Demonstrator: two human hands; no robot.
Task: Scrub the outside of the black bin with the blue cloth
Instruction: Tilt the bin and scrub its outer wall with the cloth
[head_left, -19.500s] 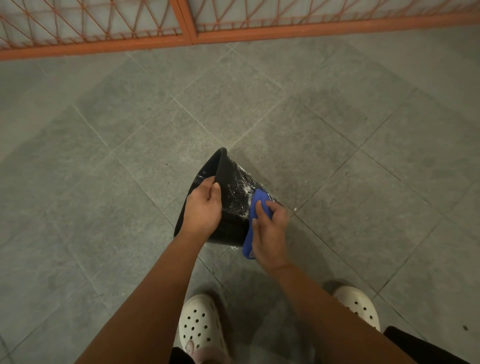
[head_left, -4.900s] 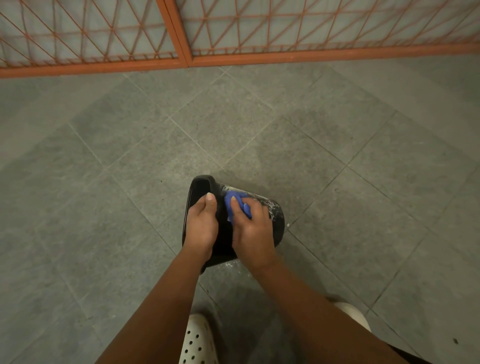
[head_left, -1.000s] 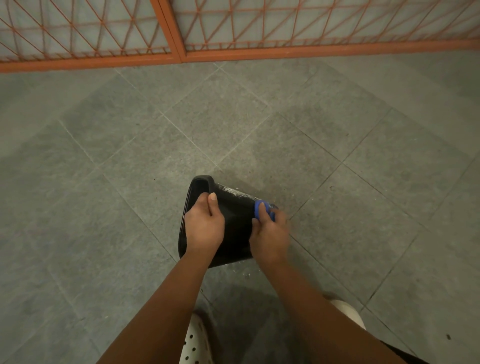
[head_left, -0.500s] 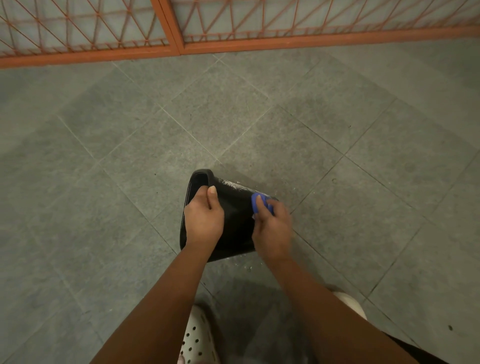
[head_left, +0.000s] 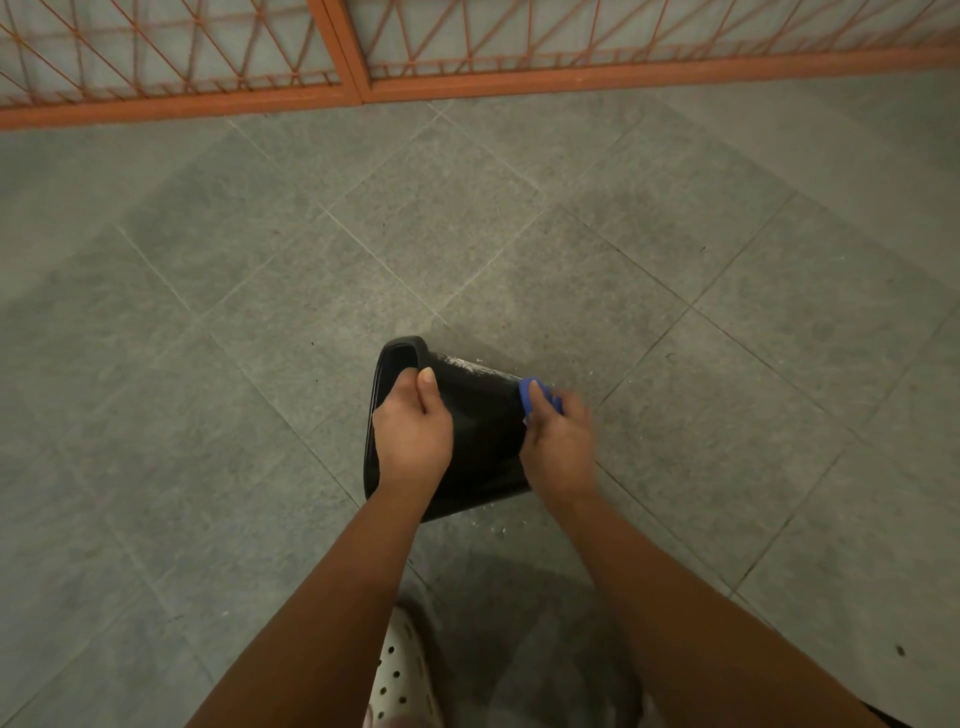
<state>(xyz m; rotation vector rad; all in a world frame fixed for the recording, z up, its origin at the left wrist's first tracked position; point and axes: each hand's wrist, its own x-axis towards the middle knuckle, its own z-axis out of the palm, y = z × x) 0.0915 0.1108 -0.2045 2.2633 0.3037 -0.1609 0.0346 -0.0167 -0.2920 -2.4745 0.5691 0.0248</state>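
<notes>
The left hand (head_left: 413, 436) grips the rim of the black bin (head_left: 483, 447), fingers curled over the lip into the mouth and thumb laid along the outer wall; the right hand (head_left: 560, 449) is closed round the blue cloth (head_left: 531, 395) and presses it to the wall near the base end (this hand is blurred, so how its fingers lie is unclear). The bin lies tipped on its side on the tiled floor (head_left: 260, 312), mouth to the left, just ahead of a white perforated shoe (head_left: 402, 670). To scrub well, I judge the left grip should brace firmly while the cloth runs in long strokes between base and rim, then roll the bin to reach the white suds (head_left: 467, 364) streaked along its far upper edge. Open floor lies all round, and the orange grille (head_left: 623, 80) stands well apart, so rolling has room
</notes>
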